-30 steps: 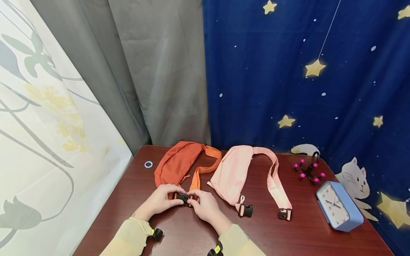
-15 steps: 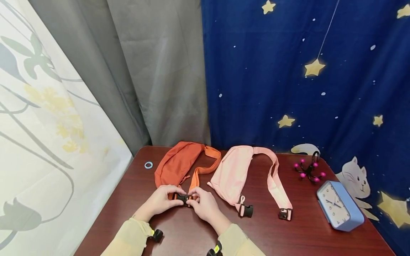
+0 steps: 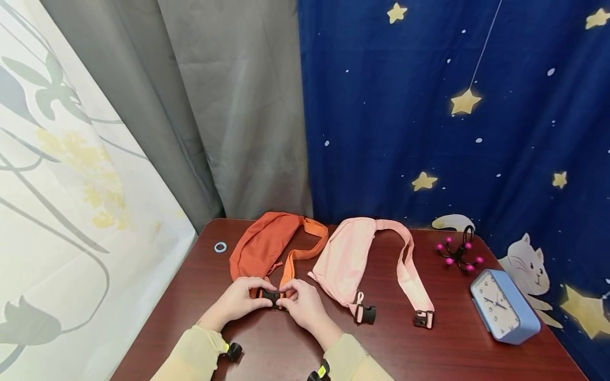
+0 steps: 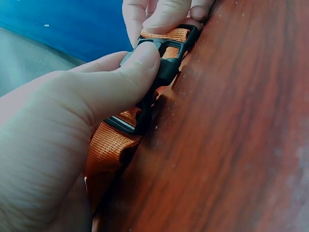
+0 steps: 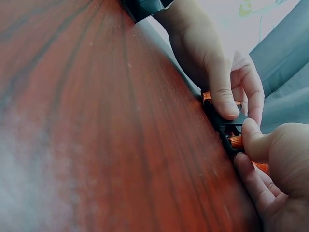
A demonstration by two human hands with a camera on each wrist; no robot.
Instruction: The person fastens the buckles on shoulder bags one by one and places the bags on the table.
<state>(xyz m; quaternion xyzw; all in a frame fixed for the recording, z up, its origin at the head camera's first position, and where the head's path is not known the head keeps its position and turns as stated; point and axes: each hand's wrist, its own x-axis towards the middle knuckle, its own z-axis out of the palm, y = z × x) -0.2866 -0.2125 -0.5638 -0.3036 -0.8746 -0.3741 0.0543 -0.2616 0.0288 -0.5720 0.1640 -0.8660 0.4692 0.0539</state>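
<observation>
An orange waist bag (image 3: 267, 241) lies toward the back left of the table, its orange strap (image 3: 305, 254) looping round to the front. Both ends of that strap meet at a black side-release buckle (image 4: 169, 70), whose two halves sit in line, end to end. My left hand (image 3: 238, 300) pinches the left half, thumb on its top face. At the other end, my right hand (image 3: 306, 305) grips the buckle and webbing between thumb and fingers. In the right wrist view, the buckle (image 5: 211, 112) is low over the tabletop. The fingers partly hide the join.
To the right lies a pink waist bag (image 3: 345, 256) with its buckle halves apart, one socket (image 3: 366, 314) and one end piece (image 3: 423, 319). A blue clock (image 3: 505, 306), a black rack with pink knobs (image 3: 459, 254) and a light blue ring (image 3: 220, 247) also stand or lie on the table (image 3: 281, 349).
Both hands keep their hold on the buckle and have barely moved. The head view has shifted very slightly; the bags lie as before.
</observation>
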